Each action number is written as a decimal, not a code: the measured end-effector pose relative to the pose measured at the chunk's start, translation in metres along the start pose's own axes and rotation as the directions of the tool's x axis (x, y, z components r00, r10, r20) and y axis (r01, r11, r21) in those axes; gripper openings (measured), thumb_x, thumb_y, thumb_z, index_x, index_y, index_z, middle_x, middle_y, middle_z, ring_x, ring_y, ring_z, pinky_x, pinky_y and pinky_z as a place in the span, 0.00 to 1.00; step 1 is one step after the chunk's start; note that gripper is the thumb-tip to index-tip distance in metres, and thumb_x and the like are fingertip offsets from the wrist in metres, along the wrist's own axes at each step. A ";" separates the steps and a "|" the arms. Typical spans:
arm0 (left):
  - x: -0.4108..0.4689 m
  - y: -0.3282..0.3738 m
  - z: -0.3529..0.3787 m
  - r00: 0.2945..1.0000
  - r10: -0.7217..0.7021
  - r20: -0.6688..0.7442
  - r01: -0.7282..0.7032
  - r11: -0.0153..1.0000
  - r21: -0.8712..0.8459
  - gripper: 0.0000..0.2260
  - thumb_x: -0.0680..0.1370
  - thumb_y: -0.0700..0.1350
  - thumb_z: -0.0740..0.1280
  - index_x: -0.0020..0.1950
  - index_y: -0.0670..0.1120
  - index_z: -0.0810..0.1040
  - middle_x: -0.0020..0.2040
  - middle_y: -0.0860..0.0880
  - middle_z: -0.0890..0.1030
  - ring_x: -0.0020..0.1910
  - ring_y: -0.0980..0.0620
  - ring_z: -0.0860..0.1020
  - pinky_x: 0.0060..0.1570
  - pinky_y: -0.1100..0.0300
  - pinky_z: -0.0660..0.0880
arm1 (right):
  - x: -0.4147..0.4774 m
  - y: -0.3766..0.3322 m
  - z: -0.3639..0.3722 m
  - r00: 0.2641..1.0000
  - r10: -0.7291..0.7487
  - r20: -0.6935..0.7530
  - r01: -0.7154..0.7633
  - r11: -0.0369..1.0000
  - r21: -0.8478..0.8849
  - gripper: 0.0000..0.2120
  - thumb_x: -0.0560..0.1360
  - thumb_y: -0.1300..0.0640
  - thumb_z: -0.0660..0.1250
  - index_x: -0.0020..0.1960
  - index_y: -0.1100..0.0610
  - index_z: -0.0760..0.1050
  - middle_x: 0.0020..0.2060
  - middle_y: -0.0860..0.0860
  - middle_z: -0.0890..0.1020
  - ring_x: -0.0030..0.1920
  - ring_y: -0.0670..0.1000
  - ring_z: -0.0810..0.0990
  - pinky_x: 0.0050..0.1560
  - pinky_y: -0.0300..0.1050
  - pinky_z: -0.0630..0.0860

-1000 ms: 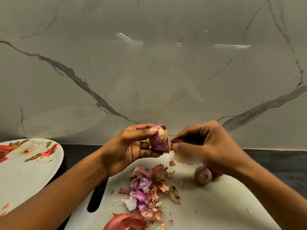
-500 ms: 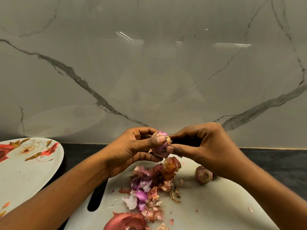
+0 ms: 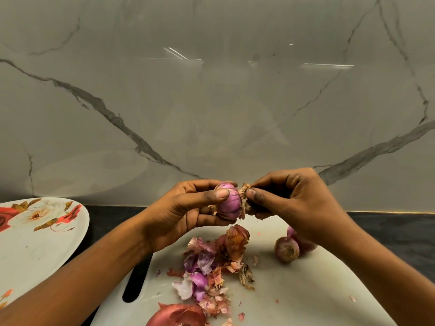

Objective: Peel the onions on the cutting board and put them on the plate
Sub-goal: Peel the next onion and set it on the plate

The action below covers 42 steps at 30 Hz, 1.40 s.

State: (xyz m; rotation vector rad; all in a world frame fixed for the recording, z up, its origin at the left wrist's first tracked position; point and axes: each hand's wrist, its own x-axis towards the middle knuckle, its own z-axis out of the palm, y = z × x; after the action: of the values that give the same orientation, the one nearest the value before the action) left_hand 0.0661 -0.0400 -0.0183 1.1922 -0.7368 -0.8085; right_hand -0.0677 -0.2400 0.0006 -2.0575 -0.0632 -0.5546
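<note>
Holding the onion above the far edge of the cutting board, the left hand has its grip curled round the bulb, with the thumb laid across the top. The right hand, at three o'clock of it, pinches a tuft of dry skin at the bulb's end between thumb and forefinger. The onion looks light and firm, and where the purple is bare it is smooth and likely slippery, so a hold round its middle seems safest. The papery skin looks brittle and will probably tear in scraps, so it is best taken close to its root. A spare onion lies on the board at three o'clock of the peel heap, with another partly hidden behind the right wrist. The flowered plate sits on the dark table at nine o'clock, and no onion shows on it.
</note>
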 end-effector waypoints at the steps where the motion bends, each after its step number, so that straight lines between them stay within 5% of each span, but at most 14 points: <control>1: 0.000 0.000 -0.001 1.000 0.002 0.005 -0.002 1.000 -0.012 0.20 0.75 0.43 0.76 0.65 0.41 0.84 0.63 0.33 0.83 0.59 0.34 0.84 0.58 0.49 0.84 | 0.000 0.000 -0.001 1.000 0.004 -0.007 -0.004 1.000 -0.010 0.05 0.76 0.58 0.73 0.50 0.55 0.87 0.39 0.51 0.89 0.40 0.51 0.89 0.44 0.44 0.86; 12: 0.005 -0.004 -0.008 1.000 0.013 -0.023 -0.015 0.997 -0.074 0.22 0.73 0.39 0.74 0.67 0.40 0.82 0.66 0.32 0.81 0.61 0.32 0.82 0.63 0.42 0.80 | -0.003 -0.004 -0.003 0.998 0.007 0.058 -0.002 0.997 -0.074 0.07 0.72 0.61 0.79 0.50 0.57 0.87 0.39 0.52 0.89 0.39 0.51 0.89 0.40 0.47 0.86; 18: 0.002 -0.002 -0.003 0.999 0.010 -0.032 -0.012 0.997 -0.071 0.20 0.74 0.38 0.73 0.65 0.40 0.83 0.64 0.33 0.82 0.60 0.34 0.83 0.55 0.50 0.85 | -0.005 -0.004 0.001 0.991 -0.120 0.053 0.129 0.969 -0.209 0.27 0.64 0.40 0.81 0.61 0.47 0.83 0.46 0.43 0.87 0.47 0.46 0.88 0.46 0.46 0.86; 28: 0.001 -0.001 -0.001 0.999 0.024 -0.048 -0.026 0.999 -0.039 0.18 0.74 0.40 0.74 0.63 0.40 0.84 0.63 0.35 0.83 0.60 0.33 0.84 0.58 0.48 0.84 | -0.005 -0.002 0.001 0.986 -0.164 -0.002 0.161 0.970 -0.183 0.12 0.70 0.49 0.79 0.51 0.53 0.87 0.40 0.45 0.88 0.39 0.47 0.87 0.39 0.41 0.84; 42: 0.000 0.000 0.000 1.000 0.008 -0.024 -0.009 0.999 -0.049 0.20 0.76 0.41 0.71 0.67 0.39 0.81 0.63 0.32 0.82 0.61 0.29 0.82 0.60 0.48 0.83 | -0.002 0.004 -0.001 0.989 -0.146 -0.009 0.141 0.970 -0.200 0.05 0.76 0.55 0.75 0.50 0.54 0.88 0.38 0.47 0.88 0.38 0.48 0.88 0.39 0.44 0.85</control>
State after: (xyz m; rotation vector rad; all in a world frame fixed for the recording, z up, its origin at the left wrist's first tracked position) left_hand 0.0662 -0.0395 -0.0188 1.1517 -0.6983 -0.8003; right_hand -0.0693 -0.2425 -0.0028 -2.2528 -0.1486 -0.6986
